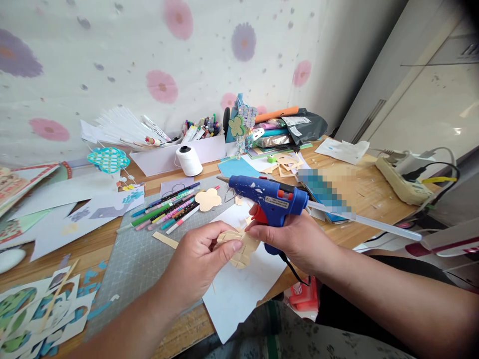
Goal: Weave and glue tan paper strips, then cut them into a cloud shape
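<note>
My left hand (204, 262) pinches a beige paper cutout (239, 252) with a rounded outline and strips across its face. A blue hot glue gun (262, 194) is wrapped in my right hand (295, 239), its nozzle pointing left and a clear glue stick (377, 227) jutting out behind. The thumb of my right hand is close to the cutout's right edge; whether it touches is unclear. Beneath both hands lies a white sheet of paper (258, 284), partly over a grey cutting mat (130, 259). A second beige cutout (208, 199) rests flat on the mat.
Several markers (172, 207) lie on the mat. Behind them stand a white thread spool (189, 160) and a long pen box (209, 152). Paper scraps (45, 314) cover the near left. A power strip (404, 182) with cords sits at right, and the glue gun's black cord (294, 267) hangs down.
</note>
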The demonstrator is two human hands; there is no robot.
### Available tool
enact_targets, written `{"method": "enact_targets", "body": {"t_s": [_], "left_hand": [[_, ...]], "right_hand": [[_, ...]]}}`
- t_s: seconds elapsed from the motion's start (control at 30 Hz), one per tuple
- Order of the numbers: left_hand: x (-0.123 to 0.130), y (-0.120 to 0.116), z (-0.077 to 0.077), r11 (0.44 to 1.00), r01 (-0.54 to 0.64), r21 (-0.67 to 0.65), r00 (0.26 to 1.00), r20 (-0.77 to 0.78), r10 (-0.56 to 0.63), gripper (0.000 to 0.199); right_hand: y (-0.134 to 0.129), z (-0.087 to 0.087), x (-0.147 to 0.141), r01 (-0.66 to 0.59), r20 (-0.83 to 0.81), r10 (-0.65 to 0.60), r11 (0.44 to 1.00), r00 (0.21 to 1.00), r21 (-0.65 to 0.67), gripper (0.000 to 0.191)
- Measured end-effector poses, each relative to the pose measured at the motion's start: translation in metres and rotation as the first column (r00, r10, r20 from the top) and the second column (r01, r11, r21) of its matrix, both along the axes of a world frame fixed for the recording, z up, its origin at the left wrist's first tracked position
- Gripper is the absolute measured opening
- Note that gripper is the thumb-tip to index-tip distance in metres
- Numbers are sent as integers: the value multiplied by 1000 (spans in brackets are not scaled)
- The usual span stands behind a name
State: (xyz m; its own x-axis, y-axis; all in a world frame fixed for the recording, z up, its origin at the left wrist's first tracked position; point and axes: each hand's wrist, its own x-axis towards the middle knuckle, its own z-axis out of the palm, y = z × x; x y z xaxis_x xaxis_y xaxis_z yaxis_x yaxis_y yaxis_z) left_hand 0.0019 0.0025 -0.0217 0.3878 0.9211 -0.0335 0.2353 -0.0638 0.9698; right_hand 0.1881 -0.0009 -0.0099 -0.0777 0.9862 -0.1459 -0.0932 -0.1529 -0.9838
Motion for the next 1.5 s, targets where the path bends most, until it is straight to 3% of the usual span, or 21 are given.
{"method": "enact_targets", "body": {"t_s": [0.23, 0.4, 0.6, 0.77, 0.9, 1.2, 1.37, 1.5], "left_hand": [[-1, -1, 1, 943, -38, 330, 990, -116, 81, 10], [-5, 0, 4, 883, -148, 446, 974, -90, 209, 8], [-10, 0, 6, 791, -286, 541, 939, -5, 343, 11], [-12, 0, 8, 757, -327, 566, 929, 47, 366, 16], [-9, 0, 11, 756, -338, 560, 927, 61, 369, 16], [-10, 0, 9, 811, -395, 431, 913, 88, 398, 10], [-11, 6, 0, 914, -402, 60, 889, 265, 374, 8], [-8, 8, 1, 912, -384, -144, 836, 365, 409, 19]], "right_hand": [[-4, 1, 2, -1, 32, 0, 1000, 999, 25, 27], [-12, 3, 16, -46, 182, 6, 975, 983, 219, 18], [-17, 9, 41, -218, 459, -12, 869, 888, 445, 6], [-22, 12, 46, -405, 553, 43, 729, 832, 552, 23], [-25, 9, 48, -428, 580, 46, 722, 814, 544, 32], [-22, 8, 49, -435, 606, 60, 752, 793, 495, 36], [-21, 5, 47, -394, 578, 40, 769, 815, 503, 28], [-21, 5, 45, -304, 576, -32, 825, 816, 476, 15]]}}
